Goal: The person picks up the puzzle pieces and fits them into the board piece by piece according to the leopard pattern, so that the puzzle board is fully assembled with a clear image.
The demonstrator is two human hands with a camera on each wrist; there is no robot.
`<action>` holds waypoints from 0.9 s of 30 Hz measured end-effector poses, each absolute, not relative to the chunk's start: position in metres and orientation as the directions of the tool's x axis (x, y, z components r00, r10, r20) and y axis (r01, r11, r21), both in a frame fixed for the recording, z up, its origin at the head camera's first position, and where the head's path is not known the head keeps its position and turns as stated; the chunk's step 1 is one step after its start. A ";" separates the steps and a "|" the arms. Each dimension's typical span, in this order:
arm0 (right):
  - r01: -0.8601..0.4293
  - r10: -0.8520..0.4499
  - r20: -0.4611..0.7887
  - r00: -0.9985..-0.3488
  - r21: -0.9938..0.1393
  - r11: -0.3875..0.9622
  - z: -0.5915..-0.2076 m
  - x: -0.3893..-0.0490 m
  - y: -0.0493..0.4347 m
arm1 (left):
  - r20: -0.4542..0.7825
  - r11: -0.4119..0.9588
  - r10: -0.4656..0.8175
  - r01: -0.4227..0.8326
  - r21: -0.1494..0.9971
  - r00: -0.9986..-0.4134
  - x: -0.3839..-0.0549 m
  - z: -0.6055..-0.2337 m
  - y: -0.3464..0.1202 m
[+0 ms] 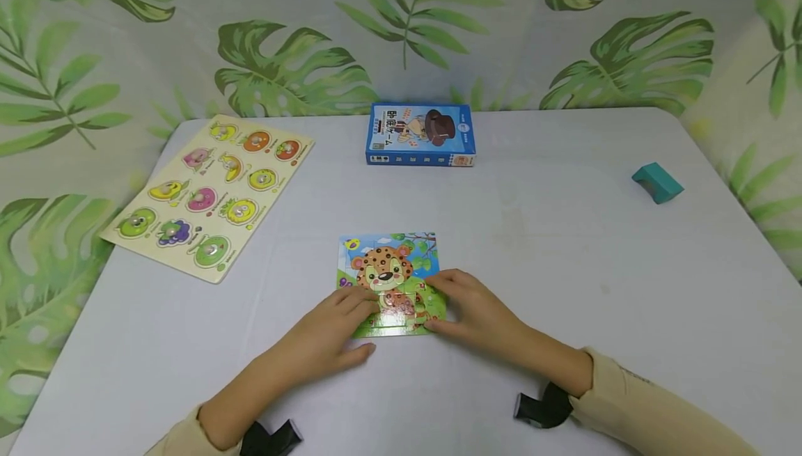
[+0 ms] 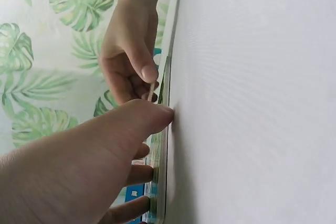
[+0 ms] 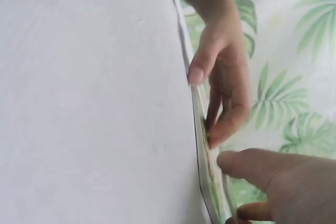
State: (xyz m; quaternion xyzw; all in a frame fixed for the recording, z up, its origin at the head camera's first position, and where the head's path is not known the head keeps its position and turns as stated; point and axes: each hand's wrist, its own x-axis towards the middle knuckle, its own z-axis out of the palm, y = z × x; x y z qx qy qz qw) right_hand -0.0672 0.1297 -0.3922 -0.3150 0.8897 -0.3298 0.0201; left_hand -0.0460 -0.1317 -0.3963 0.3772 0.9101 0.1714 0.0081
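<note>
A jigsaw puzzle (image 1: 385,259) with a cartoon leopard lies flat on the white table in the head view. My left hand (image 1: 328,334) rests its fingertips on the puzzle's lower left part, its thumb off to the near side. Over the right part, my right hand (image 1: 485,313) pinches a thin puzzle piece (image 2: 151,91) between thumb and fingers; the left wrist view shows the piece edge-on, tilted up from the board. Its printed face is mostly green in the head view. Part of the puzzle's lower left is hidden under my left hand.
A wooden fruit peg board (image 1: 234,191) lies at the left. At the back edge sits a blue box (image 1: 421,134), and a teal arch-shaped block (image 1: 658,182) is far right. Leaf-patterned cloth (image 1: 413,24) hangs behind the table (image 1: 532,233).
</note>
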 end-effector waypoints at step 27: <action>-0.594 -0.636 0.088 -0.767 -0.473 0.651 -0.389 -0.076 0.123 | 0.087 0.668 0.735 0.740 0.083 -0.673 -0.035 -0.391 -0.110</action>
